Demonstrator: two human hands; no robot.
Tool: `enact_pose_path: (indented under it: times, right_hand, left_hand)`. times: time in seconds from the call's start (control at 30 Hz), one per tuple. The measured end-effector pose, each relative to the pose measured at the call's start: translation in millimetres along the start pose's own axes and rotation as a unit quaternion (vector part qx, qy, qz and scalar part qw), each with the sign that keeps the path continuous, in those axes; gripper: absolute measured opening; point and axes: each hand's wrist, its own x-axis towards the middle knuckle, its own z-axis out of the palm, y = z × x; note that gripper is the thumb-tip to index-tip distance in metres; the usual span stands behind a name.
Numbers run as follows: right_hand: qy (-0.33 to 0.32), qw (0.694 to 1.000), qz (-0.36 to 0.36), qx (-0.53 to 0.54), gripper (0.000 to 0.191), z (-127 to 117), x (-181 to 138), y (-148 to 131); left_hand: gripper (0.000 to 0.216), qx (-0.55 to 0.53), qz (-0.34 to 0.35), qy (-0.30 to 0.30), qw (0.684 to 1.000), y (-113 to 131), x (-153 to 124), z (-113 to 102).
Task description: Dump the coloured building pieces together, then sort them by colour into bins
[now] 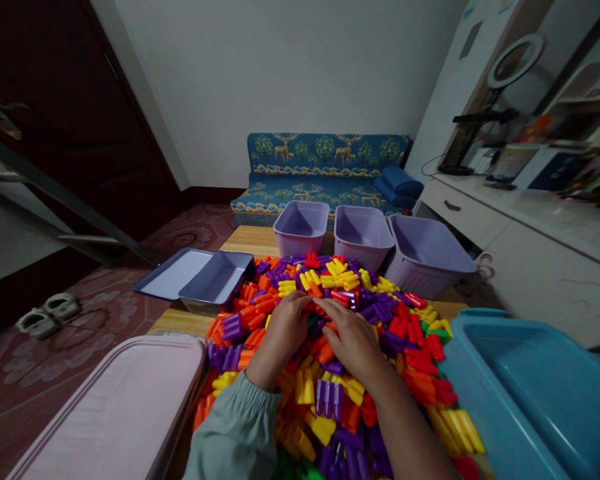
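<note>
A wide heap of plastic building pieces (pixel 329 399) in purple, orange, yellow, red and green lies in front of me. Over its middle, my left hand (pixel 289 325) has its fingers curled down, and what they grip is hidden. My right hand (pixel 351 335) reaches in from the other side, fingers stretched toward the left hand and thumb apart. Between the fingertips of both hands a bit of red shows, too small to tell whether it is held or lies in the heap. Several joined yellow pieces (pixel 341 275) lie just beyond my hands.
Three lilac bins (pixel 304 241) stand behind the heap. A shallow grey-blue box (pixel 215 283) with its lid (pixel 173 275) sits at the left. Near me are a pink lidded container (pixel 125 407) on the left and a blue tub (pixel 505 400) on the right. A patterned sofa (pixel 320 183) stands behind.
</note>
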Motion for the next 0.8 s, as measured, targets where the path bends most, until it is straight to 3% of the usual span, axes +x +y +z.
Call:
enact_pose_path:
  times: [0.27, 0.47, 0.6, 0.8]
  right_hand:
    - [0.095, 0.991, 0.021, 0.094, 0.031, 8.0, 3.4, 8.6]
    - [0.135, 0.972, 0.077, 0.176, 0.025, 14.3, 4.5, 16.5]
    - [0.144, 0.95, 0.121, 0.249, 0.03, 13.4, 3.7, 16.4]
    - [0.169, 0.884, 0.142, 0.411, 0.034, 9.0, 5.7, 14.5]
  left_hand:
    - [0.026, 0.018, -0.06, 0.034, 0.997, -0.8, -1.7, 1.1]
    - [0.021, -0.07, -0.121, 0.134, 0.981, 2.9, 0.5, -10.6]
    - [0.026, -0.24, -0.169, 0.155, 0.943, 7.5, 2.0, -12.8]
    - [0.046, -0.441, -0.251, 0.164, 0.846, 10.4, 6.9, -13.3]
